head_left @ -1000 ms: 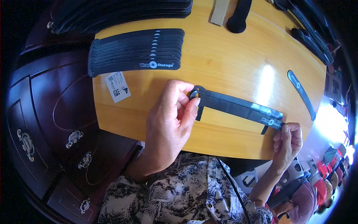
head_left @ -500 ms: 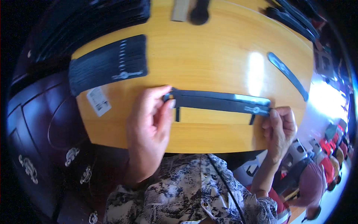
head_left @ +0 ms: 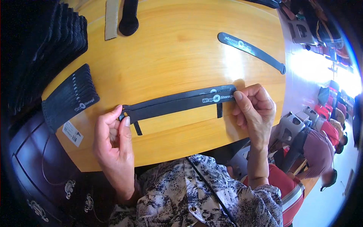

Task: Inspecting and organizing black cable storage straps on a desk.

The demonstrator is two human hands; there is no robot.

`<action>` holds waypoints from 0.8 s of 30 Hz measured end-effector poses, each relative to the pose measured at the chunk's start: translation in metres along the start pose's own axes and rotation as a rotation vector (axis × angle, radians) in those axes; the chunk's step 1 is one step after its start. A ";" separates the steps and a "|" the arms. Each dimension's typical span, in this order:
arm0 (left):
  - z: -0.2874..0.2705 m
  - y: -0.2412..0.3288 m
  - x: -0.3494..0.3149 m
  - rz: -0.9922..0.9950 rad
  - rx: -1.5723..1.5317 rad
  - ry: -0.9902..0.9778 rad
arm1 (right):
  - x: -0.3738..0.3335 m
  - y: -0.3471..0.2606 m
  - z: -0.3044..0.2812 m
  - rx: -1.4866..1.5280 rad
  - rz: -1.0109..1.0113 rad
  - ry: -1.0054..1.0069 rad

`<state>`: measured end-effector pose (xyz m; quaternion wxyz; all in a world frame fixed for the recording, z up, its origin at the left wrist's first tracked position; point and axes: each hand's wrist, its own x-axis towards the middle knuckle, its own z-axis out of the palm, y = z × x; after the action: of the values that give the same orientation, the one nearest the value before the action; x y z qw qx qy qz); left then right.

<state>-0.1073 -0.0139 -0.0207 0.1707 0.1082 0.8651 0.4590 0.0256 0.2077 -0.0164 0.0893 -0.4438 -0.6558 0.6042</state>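
Two black straps with pale print (head_left: pixel 177 104) lie one over the other, slightly offset, stretched between my hands above the wooden table. My left hand (head_left: pixel 115 140) pinches their left end, where small loops show between thumb and forefinger. At the other end, my right hand (head_left: pixel 257 109) grips the straps between thumb and curled fingers. Just below them, two short black strips (head_left: pixel 138 128) are on the tabletop, one toward each end. A single black strap (head_left: pixel 251 52) lies apart, farther off to the right.
Fanned black straps (head_left: pixel 70 96) lie at the table's left, beside a white label (head_left: pixel 72 133). A taller black pile (head_left: pixel 56 34) stands behind them. At the far edge are a beige strip (head_left: pixel 111 20) and a round-ended black strap (head_left: pixel 129 24). Other people (head_left: pixel 317 151) sit at right.
The view has swung, so the table and things on it appear shifted left and tilted. Both hands keep hold of the straps' ends.
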 end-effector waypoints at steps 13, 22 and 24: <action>-0.003 0.005 0.001 0.022 0.081 -0.002 | 0.001 0.002 0.004 0.025 -0.014 0.013; -0.003 0.001 0.000 -0.002 0.015 -0.013 | 0.001 -0.002 0.004 -0.004 0.004 0.018; -0.002 0.002 0.000 0.007 0.013 -0.012 | 0.001 -0.003 0.004 -0.013 0.028 0.023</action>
<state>-0.1086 -0.0146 -0.0183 0.1738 0.1151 0.8667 0.4531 0.0212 0.2062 -0.0148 0.0855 -0.4605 -0.6523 0.5959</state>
